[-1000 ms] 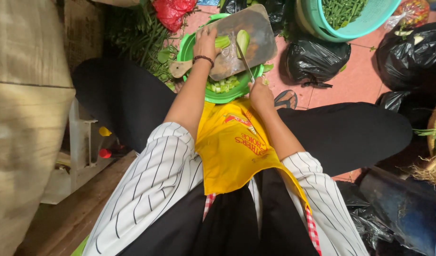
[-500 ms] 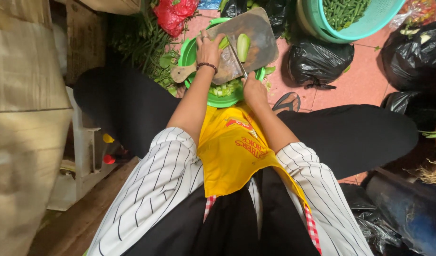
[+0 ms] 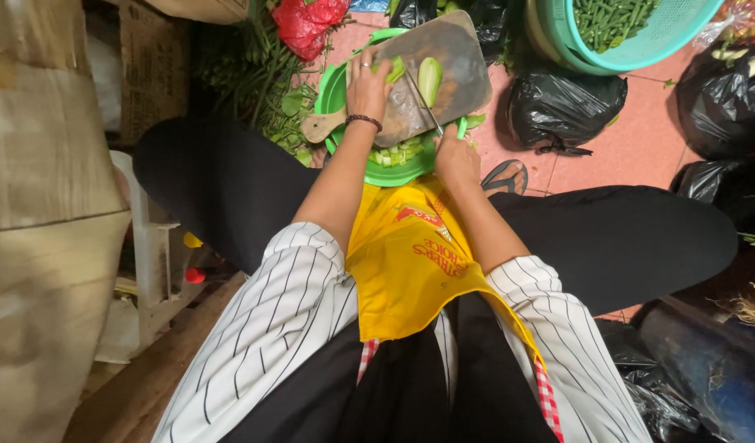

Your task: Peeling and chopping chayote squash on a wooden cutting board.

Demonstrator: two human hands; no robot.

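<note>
While the lines below run outward from the vegetable being cut, each tells one thing as it lies.

Green vegetable: a pale green halved piece [image 3: 430,78] lies on the far part of the board, cut face up, just beside the blade.
Second piece: a smaller green bit [image 3: 394,70] sits under the fingertips of the left hand, on the same board.
Left hand: the left hand [image 3: 367,82] presses down on the board and the small piece, fingers curled over it; a dark bracelet circles the wrist.
Right hand: the right hand [image 3: 456,156] is closed around the handle of a knife [image 3: 422,102], whose blade slants across the board toward the halved piece.
Cutting board: a worn wooden cutting board [image 3: 459,57] with a short handle rests across the rim of the basin.
Basin: a green basin [image 3: 336,90] under the board holds chopped pale green pieces [image 3: 398,153].
Apron: a yellow apron [image 3: 410,271] covers the lap, between striped sleeves.
Surroundings: a teal basket [image 3: 664,41] of green beans stands at the upper right; black plastic bags [image 3: 562,107] lie near it; a red bag [image 3: 307,20] and leafy greens [image 3: 254,78] lie at the upper left; a sandal [image 3: 502,175] rests on the reddish floor.
</note>
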